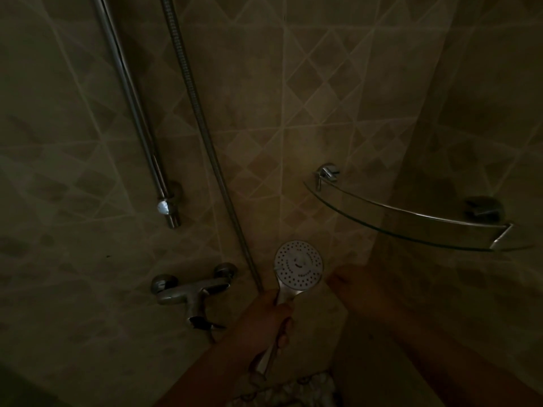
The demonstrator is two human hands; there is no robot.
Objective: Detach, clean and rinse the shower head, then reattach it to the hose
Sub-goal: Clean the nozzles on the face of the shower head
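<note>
- Head view shows a dim shower corner with tan tiled walls, and I see both of the person's arms reaching in from below.
- I see the left hand [269,314] clenched around the handle of the round white shower head with a silver handle [298,267].
- The shower head sits just above that fist, near the middle bottom of the view, with its holes facing me.
- Its long way runs up and down, tilted a bit: face on top, handle going down through the fist to the hose end below.
- The ribbed silver metal hose [202,136] hangs along the wall, just left of the head.
- The right hand [349,282] is blurry and just right of the head. I cannot tell if its fingers are curled or loose.
- I think the join to unscrew is below the left fist, so the free right hand must come down to it.
- A curved glass corner shelf [411,221] is up on the right, and a silver tap mixer [191,290] is on the left.
</note>
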